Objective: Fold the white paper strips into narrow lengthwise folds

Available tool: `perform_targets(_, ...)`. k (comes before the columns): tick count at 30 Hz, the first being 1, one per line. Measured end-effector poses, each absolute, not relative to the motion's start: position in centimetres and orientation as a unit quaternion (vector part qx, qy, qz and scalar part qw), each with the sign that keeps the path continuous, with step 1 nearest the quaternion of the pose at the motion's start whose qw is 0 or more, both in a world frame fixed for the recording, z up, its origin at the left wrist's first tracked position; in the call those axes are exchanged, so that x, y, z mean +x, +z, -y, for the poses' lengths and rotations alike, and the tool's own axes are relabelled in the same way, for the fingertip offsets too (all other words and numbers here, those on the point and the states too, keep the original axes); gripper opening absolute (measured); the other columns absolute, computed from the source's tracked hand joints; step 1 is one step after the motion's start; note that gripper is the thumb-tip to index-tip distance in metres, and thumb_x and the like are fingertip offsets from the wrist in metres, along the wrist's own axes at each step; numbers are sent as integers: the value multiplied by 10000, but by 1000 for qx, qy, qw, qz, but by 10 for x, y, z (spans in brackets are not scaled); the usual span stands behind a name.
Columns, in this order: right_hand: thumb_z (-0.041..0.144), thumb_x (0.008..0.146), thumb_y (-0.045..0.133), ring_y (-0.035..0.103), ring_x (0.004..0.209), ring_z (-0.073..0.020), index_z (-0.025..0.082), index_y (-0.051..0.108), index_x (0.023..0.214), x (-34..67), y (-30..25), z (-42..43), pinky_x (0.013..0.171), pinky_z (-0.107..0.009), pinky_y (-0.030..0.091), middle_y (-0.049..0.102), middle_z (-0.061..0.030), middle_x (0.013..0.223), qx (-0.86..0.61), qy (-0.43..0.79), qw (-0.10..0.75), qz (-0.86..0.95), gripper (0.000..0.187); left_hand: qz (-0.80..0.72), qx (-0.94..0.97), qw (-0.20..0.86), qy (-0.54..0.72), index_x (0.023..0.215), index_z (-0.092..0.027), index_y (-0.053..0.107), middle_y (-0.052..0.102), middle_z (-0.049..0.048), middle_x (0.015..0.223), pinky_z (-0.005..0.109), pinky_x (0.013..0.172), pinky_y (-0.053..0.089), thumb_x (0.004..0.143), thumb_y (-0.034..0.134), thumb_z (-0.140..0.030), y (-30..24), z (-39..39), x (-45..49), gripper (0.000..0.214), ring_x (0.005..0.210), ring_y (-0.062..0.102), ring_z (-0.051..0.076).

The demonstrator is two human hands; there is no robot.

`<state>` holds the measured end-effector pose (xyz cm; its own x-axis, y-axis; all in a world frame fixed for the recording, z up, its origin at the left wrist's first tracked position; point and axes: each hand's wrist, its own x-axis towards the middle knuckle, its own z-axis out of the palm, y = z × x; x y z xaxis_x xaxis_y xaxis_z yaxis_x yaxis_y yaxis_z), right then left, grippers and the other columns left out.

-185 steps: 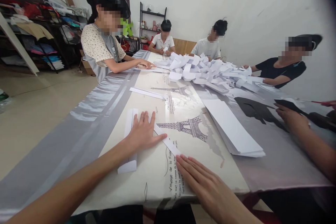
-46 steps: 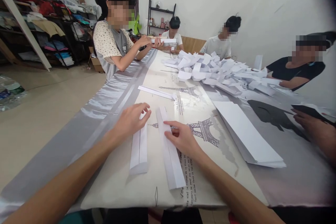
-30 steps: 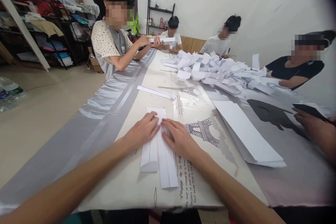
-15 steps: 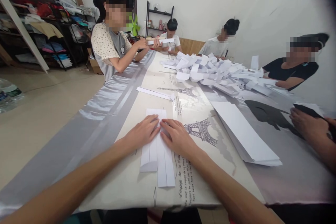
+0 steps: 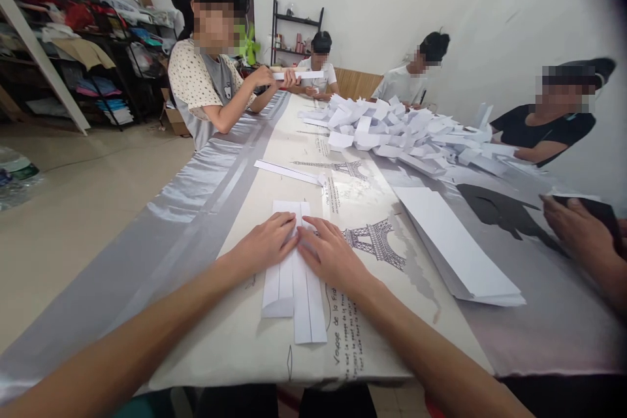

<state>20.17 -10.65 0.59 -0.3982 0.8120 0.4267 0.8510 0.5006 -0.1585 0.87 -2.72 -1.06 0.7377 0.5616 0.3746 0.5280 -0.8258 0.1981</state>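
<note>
Two long folded white paper strips lie side by side on the table in front of me. My left hand (image 5: 265, 243) rests flat on the left strip (image 5: 278, 287), fingers stretched out. My right hand (image 5: 332, 256) lies flat on the right strip (image 5: 308, 304), fingers spread, its fingertips meeting those of the left hand. Both strips run away from me and touch along their long edges.
A stack of white sheets (image 5: 455, 248) lies to my right. A loose strip (image 5: 287, 172) lies further up, and a big heap of folded paper (image 5: 396, 134) fills the table's middle. Several people sit around the table (image 5: 196, 209); a co-worker's hand (image 5: 575, 228) is at right.
The two strips, apart 1.5 s ago, have been pushed together. Both hands now press flat on them; over the last half second they have hardly moved.
</note>
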Motion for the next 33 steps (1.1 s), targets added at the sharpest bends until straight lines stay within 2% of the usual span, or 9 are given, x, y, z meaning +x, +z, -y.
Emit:
perform_targets(4,306,1032,542,645,1030,-218,160,629,1209,204,24,154,847,-377,599,656,-114,1206,-395,26,212,893,246,-308,932,41,185,1213,-125,629,599,150,1384,406,1017,538,1046,416,-331,-5,28,9,340,1304,549,271)
perform_targets(7,459,984,611,652,995,-243,114,630,1186,206,29,191,832,-393,603,681,-128,1143,-326,38,206,922,400,-314,931,47,182,1169,-128,657,613,138,1373,391,1024,528,1038,443,-338,-4,28,10,327,1299,551,263)
perform_targets(12,236,1017,577,673,877,-201,115,661,1007,202,24,206,738,-335,597,712,-100,1052,-329,11,196,924,148,-312,928,53,196,1118,-145,691,626,119,1366,399,1039,518,1024,478,-345,-6,26,10,307,1288,563,256)
perform_targets(14,161,1022,537,684,850,-199,119,666,970,200,24,203,697,-325,592,726,-94,1004,-318,-22,190,929,145,-314,927,54,200,1114,-148,694,633,117,1360,408,1034,524,1022,482,-344,-6,26,10,303,1284,569,260)
perform_targets(20,51,990,482,720,953,-238,13,622,1207,202,30,201,772,-345,614,758,-143,983,-244,-102,163,950,261,-314,926,55,201,1113,-154,694,640,117,1345,402,1013,534,1013,487,-337,-3,28,9,294,1264,583,261)
perform_targets(23,11,979,404,726,952,-244,-24,587,1246,204,28,200,772,-345,617,767,-152,959,-223,-109,183,951,325,-316,927,59,195,1088,-152,695,644,120,1338,395,1006,532,1012,481,-332,-1,29,9,290,1260,584,259)
perform_targets(28,121,1039,422,724,854,-191,109,617,1134,202,22,199,707,-295,591,747,-93,894,-298,-44,210,930,217,-316,928,60,190,1099,-158,685,643,111,1341,384,1001,525,1013,474,-337,0,29,8,290,1247,587,250)
perform_targets(31,213,1041,499,682,754,-176,145,628,1028,198,25,200,633,-292,558,705,-59,851,-323,-47,178,928,146,-317,928,59,189,1107,-152,685,647,116,1339,393,999,527,1011,479,-334,0,28,8,291,1251,586,253)
perform_targets(33,163,1013,521,643,709,-170,148,632,964,195,31,200,582,-292,526,687,-63,878,-310,-75,140,937,122,-318,928,60,187,1110,-143,688,646,122,1344,401,1003,529,1011,483,-336,-1,28,8,299,1257,585,258)
